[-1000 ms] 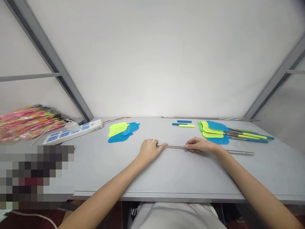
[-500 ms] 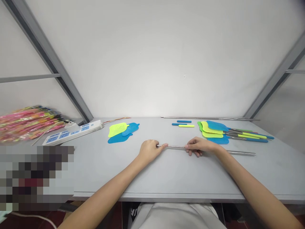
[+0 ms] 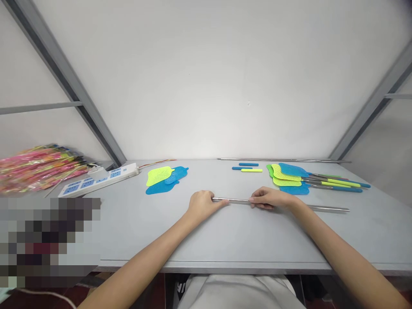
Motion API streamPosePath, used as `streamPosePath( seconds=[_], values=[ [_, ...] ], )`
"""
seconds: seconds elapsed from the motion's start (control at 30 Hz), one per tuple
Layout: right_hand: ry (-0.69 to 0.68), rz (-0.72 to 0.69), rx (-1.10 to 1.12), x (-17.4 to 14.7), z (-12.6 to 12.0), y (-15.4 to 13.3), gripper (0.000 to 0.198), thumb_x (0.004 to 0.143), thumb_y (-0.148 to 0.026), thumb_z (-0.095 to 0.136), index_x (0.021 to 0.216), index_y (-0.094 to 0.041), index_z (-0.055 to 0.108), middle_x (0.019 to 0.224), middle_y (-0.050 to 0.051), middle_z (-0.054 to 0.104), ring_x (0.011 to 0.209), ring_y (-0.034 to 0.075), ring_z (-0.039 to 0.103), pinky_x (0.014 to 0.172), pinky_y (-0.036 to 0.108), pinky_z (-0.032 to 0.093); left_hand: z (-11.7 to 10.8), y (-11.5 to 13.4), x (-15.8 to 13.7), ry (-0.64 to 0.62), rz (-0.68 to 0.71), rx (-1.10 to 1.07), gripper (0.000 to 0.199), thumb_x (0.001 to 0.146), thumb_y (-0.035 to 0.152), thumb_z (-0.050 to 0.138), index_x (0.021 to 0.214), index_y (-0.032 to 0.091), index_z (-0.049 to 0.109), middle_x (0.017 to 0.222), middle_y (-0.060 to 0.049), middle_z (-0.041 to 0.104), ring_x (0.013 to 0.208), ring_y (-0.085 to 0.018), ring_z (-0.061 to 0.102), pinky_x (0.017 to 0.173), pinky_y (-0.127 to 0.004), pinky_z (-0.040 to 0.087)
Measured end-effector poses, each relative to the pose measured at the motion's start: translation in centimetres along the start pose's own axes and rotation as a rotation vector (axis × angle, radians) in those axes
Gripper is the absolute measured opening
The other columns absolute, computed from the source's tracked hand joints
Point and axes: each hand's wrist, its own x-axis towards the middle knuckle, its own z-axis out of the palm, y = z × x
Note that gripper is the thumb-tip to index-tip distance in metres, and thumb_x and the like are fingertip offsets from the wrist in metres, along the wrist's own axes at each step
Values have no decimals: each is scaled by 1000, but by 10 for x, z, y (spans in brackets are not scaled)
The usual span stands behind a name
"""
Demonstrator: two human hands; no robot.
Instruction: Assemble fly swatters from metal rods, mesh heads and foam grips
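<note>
Both of my hands are on a thin metal rod lying sideways just over the grey tabletop. My left hand is closed round its left end, thumb stretched along the shaft. A little to the right, my right hand pinches the rod between thumb and fingers. The rod's far end shows beyond the right wrist, and its middle is hidden behind that hand. Behind the right hand lie a blue grip and a yellow grip. Fly swatters with metal shafts are piled to the right.
Loose yellow and blue swatter heads lie at the left. More metal rods run along the white wall. A white power strip and wrapped colourful bundles sit further left. The table's front edge is near my body.
The rod's right end has shifted slightly right and towards me. My left thumb reaches a bit further along it, and the right hand's fingers are curled closer together.
</note>
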Motion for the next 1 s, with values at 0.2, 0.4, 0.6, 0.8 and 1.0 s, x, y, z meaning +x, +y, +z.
streamPosePath(
  seconds=[0.2, 0.4, 0.6, 0.8, 1.0],
  values=[
    [46, 67, 19, 5, 8, -5, 38, 70, -48, 50, 72, -11, 60, 48, -6, 35, 36, 2, 25, 34, 18, 15, 6, -5, -1, -17, 68, 62, 61, 70, 66, 21, 55, 17, 54, 54, -5, 56, 54, -17, 52, 48, -25, 24],
    [48, 87, 56, 10, 11, -5, 38, 68, -48, 52, 71, -11, 62, 47, -6, 35, 36, 2, 23, 34, 19, 14, 11, -3, -3, -8, 145, 94, 49, 79, 51, 25, 63, 18, 57, 61, -5, 60, 60, -18, 54, 52, -26, 26],
    [31, 79, 78, 10, 11, -3, 37, 70, -46, 52, 72, -10, 61, 47, -5, 37, 34, 1, 25, 33, 18, 13, 9, 0, -4, -17, 179, 87, 43, 80, 46, 27, 66, 18, 57, 63, -5, 60, 60, -18, 53, 51, -26, 25],
    [14, 31, 121, 6, 10, -2, 35, 72, -44, 50, 75, -10, 61, 47, -5, 39, 34, 1, 27, 33, 18, 17, 4, 0, 2, 15, 201, 43, 46, 78, 51, 29, 61, 18, 55, 58, -4, 57, 56, -16, 51, 49, -26, 22],
    [10, 9, 135, 3, 11, -3, 37, 74, -45, 47, 78, -10, 60, 51, -5, 40, 35, 1, 27, 34, 18, 19, -2, -3, 6, -22, 219, -54, 46, 76, 54, 31, 58, 17, 53, 55, -3, 55, 52, -14, 48, 47, -24, 20]
  ],
)
